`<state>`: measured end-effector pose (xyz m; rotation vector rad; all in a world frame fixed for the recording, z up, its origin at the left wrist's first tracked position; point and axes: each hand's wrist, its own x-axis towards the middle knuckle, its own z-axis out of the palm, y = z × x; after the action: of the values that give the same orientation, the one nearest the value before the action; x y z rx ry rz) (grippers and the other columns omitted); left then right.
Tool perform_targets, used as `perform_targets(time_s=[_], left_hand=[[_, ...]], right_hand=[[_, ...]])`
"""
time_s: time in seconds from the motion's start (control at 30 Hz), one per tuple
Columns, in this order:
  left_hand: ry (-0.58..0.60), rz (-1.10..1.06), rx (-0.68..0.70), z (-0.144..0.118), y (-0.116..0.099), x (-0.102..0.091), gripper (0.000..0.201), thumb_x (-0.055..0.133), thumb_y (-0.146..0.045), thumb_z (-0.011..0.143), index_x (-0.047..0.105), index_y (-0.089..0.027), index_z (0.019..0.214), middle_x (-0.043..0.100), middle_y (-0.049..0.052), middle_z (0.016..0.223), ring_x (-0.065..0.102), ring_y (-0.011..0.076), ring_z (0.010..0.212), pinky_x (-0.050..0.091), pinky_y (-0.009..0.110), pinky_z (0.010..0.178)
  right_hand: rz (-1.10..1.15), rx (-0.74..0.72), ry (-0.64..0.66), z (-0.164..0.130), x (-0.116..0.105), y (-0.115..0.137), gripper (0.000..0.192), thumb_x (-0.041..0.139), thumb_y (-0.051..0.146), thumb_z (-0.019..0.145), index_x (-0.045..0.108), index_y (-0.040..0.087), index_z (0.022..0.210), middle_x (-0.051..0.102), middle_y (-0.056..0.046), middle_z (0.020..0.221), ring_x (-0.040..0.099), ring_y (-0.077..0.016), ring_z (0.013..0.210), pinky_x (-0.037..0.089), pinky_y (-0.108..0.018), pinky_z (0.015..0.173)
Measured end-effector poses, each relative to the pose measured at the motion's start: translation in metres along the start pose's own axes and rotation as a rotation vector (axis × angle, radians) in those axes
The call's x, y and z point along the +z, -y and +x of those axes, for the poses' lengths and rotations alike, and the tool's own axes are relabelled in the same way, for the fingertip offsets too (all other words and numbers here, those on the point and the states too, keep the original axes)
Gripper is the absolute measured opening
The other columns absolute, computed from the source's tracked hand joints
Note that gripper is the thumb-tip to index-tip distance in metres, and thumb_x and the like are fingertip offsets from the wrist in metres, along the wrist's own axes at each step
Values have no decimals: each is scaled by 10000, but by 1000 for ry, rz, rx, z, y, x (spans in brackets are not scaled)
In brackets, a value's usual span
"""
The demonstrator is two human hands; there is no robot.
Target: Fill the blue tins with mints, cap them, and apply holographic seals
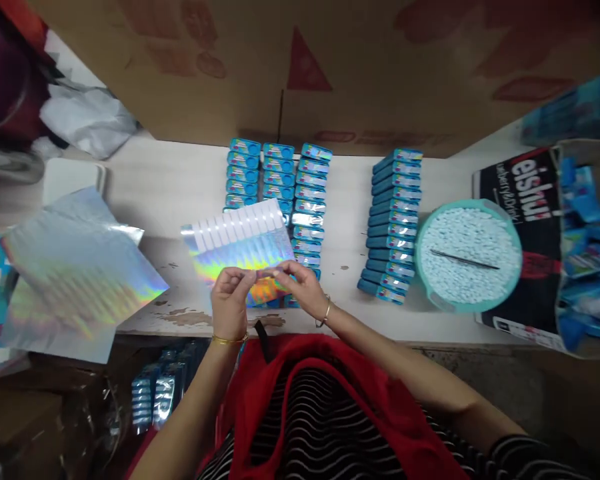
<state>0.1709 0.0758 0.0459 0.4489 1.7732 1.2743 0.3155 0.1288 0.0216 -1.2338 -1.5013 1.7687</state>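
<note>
My feed: even overhead light, rainbow glare off the foil sheet at table's left edge; corners stretched and blurred.

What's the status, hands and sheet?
Left hand and right hand both pinch holographic sticker sheet at its near edge. Blue boxes stacked right behind. Nothing between.

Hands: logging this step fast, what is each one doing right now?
Left hand: fingers pinched on the sticker sheet's near edge.
Right hand: fingers pinched on the same edge.
</note>
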Motion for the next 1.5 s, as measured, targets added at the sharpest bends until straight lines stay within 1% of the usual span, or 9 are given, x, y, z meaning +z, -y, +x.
perform_targets(time_s=[0.1, 0.2, 0.47, 0.7, 1.0, 1.1, 1.23, 1.4, 1.5], left_hand=[[178, 32, -100, -16, 26, 29, 243, 702, -403, 700, 546, -218, 729, 615, -16, 675, 599, 133, 656, 493, 282, 657], [248, 45, -150, -27, 50, 53, 241, 718, -387, 678, 561, -206, 704, 592, -26, 632, 552, 112, 591, 455, 253, 590], [326, 394, 234, -5, 78, 88, 126, 589, -333, 824, 587, -209, 798, 675, 25, 841, 620, 158, 805, 481, 315, 809], [273, 703, 514, 4, 80, 91, 142, 517, -247, 865, 551, -198, 736, 569, 43, 824, 547, 152, 714, 441, 297, 682], [232, 998, 509, 6, 82, 101, 96, 534, -258, 859, 592, -189, 823, 560, 91, 943, 577, 223, 829, 423, 342, 695], [207, 1017, 487, 7, 77, 97, 200, 562, -278, 847, 595, -162, 1007, 556, 126, 1050, 578, 249, 892, 431, 352, 699], [383, 1122, 609, 4, 78, 80, 287, 427, -206, 913, 627, -207, 1119, 577, 141, 1164, 568, 248, 917, 411, 377, 749], [453, 1272, 644, -11, 85, 70, 410, 430, -153, 891, 598, -296, 1236, 566, 121, 1323, 536, 287, 1000, 377, 424, 744], [503, 1242, 644, -4, 76, 63, 391, 475, -149, 860, 626, -305, 1186, 573, 107, 1319, 528, 288, 1042, 393, 431, 768]], right_hand=[[18, 48, -150, -36, -32, -12, 336, 555, 524, 868, 557, 213, 741, 572, 6, 715, 536, -152, 717, 450, -289, 738], [-21, 80, -239, -56, -55, -26, 300, 555, 468, 869, 531, 212, 716, 536, 12, 694, 503, -147, 701, 425, -280, 724], [-245, 65, -355, -45, -82, -73, 300, 499, 433, 876, 503, 207, 680, 483, 22, 646, 453, -142, 646, 385, -271, 673], [-545, 71, -324, -36, -89, -89, 242, 478, 372, 902, 579, 198, 767, 620, -23, 736, 548, -177, 736, 379, -315, 784], [-577, 97, -293, -32, -87, -106, 240, 485, 368, 920, 617, 193, 821, 664, -29, 814, 582, -179, 802, 370, -333, 851], [-498, 104, -355, -36, -85, -111, 272, 477, 359, 918, 625, 178, 1058, 640, -27, 816, 581, -182, 791, 404, -332, 838], [-556, 17, -319, -49, -80, -109, 432, 357, 282, 959, 521, 155, 1337, 608, -72, 916, 561, -214, 901, 421, -346, 841], [-778, 52, -70, -57, -77, -110, 494, 342, 148, 925, 489, 190, 1394, 614, -97, 997, 534, -235, 934, 420, -360, 829], [-919, 102, -99, -52, -82, -106, 552, 364, 102, 870, 473, 166, 1408, 613, -138, 1051, 512, -280, 966, 418, -414, 835]])
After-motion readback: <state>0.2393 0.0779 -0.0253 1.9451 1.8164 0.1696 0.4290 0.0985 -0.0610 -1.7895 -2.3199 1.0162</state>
